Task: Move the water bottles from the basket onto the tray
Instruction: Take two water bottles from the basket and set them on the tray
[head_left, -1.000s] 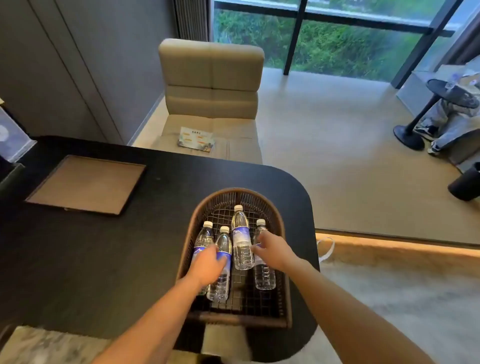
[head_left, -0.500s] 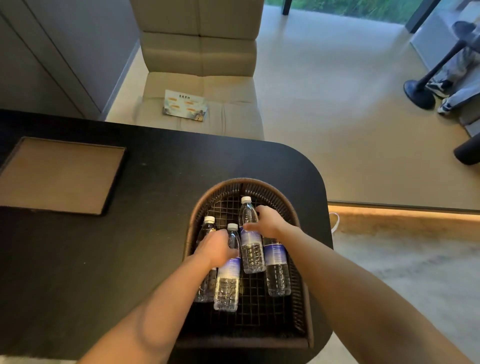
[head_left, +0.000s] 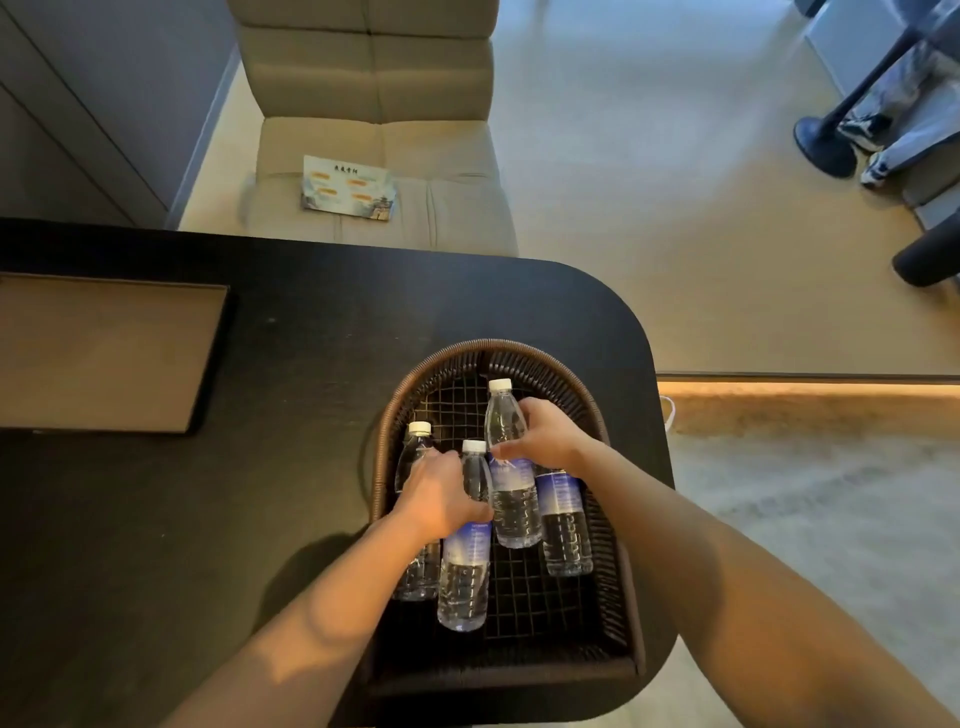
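A dark wicker basket (head_left: 395, 415) sits on the right end of a black table (head_left: 260, 519). Several clear water bottles with white caps and blue labels lie in it. My left hand (head_left: 441, 493) is closed around the two left bottles, the far-left bottle (head_left: 415, 447) and the one beside it (head_left: 465, 571). My right hand (head_left: 545, 436) grips the taller middle bottle (head_left: 514, 509) and covers the top of the rightmost bottle (head_left: 563, 530). The flat brown tray (head_left: 104, 353) lies to the left on the table.
A beige padded chair (head_left: 374, 104) with a printed card (head_left: 348, 189) on its seat stands behind the table. At the far right are a black stand base (head_left: 826, 148) and a person's legs and shoes (head_left: 883, 145). The table's rounded right edge is close to the basket.
The camera tilted further down and closer. Both hands slid up the bottles and closed around them; the bottles look slightly raised at their necks.
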